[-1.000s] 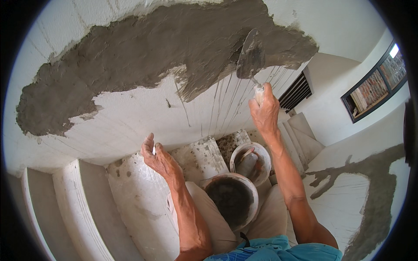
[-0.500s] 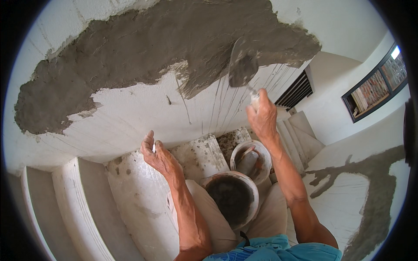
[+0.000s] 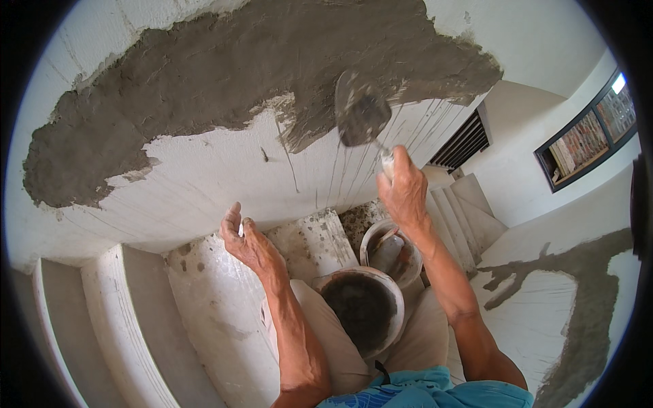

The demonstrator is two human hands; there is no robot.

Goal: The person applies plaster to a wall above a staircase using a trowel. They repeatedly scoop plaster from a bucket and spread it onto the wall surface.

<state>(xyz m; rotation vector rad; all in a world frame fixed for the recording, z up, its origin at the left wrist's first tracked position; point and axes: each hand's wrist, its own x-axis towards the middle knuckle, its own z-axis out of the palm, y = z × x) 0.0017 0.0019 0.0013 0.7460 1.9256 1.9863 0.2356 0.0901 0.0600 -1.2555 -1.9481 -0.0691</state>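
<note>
My right hand [image 3: 403, 187] is wrapped round the pale handle of a trowel [image 3: 364, 112]. The trowel's broad blade, smeared with mortar, is held up in front of the lower edge of the grey mortar patch [image 3: 224, 64] on the white wall; whether it touches the wall I cannot tell. Empty, with thumb and fingers apart and partly curled, my left hand [image 3: 250, 241] hovers above the step near the wall's foot. Between my knees sits a bucket [image 3: 400, 319] of dark wet mortar. Just beyond it is a second bucket [image 3: 365, 253] with a bottle-like object and other items inside.
Steps [image 3: 146, 319] descend at the left, and more stairs [image 3: 452, 228] lie at the right behind my forearm. Mortar spots mark the landing [image 3: 309, 241]. A dark vent grille [image 3: 466, 141] and a framed window [image 3: 585, 139] are at the right. Another mortar patch [image 3: 592, 299] covers the lower right wall.
My right hand has moved slightly left and down with the trowel, and the blade has turned to show more of its face. The left hand is almost still.
</note>
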